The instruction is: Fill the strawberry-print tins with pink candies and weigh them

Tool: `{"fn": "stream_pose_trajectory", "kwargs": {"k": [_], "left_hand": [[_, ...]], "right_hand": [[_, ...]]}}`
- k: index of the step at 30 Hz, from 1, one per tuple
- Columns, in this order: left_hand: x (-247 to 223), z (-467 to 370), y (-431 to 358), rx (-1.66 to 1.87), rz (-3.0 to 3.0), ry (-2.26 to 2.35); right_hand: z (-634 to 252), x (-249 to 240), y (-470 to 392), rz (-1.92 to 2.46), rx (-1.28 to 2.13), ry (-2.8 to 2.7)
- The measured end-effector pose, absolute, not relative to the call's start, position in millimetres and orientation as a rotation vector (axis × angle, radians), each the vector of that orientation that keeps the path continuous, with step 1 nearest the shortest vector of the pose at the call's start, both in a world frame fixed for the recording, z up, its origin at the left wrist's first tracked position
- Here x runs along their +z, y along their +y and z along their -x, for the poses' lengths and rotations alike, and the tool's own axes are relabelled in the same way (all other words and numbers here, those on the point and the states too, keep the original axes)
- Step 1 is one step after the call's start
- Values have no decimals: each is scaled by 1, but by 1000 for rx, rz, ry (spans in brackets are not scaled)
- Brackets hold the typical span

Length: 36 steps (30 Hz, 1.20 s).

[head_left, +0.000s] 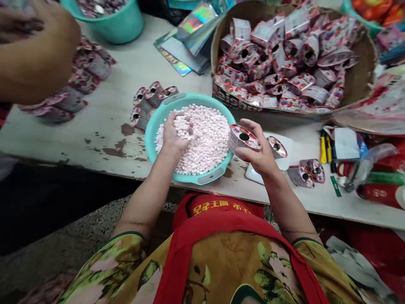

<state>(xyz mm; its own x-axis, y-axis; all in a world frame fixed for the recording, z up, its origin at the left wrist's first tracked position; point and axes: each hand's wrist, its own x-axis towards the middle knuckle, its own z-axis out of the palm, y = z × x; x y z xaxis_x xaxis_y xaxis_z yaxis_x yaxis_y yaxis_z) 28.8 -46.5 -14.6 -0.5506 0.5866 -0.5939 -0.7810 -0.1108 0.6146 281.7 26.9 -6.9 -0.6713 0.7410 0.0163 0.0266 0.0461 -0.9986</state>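
Note:
A turquoise basin (148,137) full of small pale pink pellets (205,147) stands near the table's front edge. My left hand (174,135) is over the pellets inside it, fingers curled round a heap of them. Just past the basin's right rim, my right hand (261,154) grips a red and white printed packet (243,138) with a dark round hole in its top. Behind that hand, a similar packet (277,147) stands on a white flat device (255,174). Two more packets (300,176) are to the right, and several (142,105) stand at the basin's left.
A large cardboard box (363,84) heaped with packets is at the back right. Shiny flat pouches (186,42) lie behind the basin. Another person's arm (41,59) reaches in at upper left, beside a turquoise tub (123,25). Cutters (323,147) and bottles (379,192) lie at right.

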Motion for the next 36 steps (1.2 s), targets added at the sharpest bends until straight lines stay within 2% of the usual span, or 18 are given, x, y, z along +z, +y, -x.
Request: {"fn": "stream_pose_trajectory", "kwargs": {"k": [5, 12, 23, 36], "left_hand": [[13, -38, -41, 1908, 156, 985], [32, -57, -21, 2132, -219, 1152], [25, -54, -4, 2133, -258, 1250], [28, -64, 5, 2020, -360, 1417]], "right_hand": [[-231, -5, 25, 683, 1720, -1879], [-166, -8, 23, 624, 1504, -2079], [-170, -4, 32, 759, 1286, -2213], [-179, -10, 36, 761, 1334, -2078]]}}
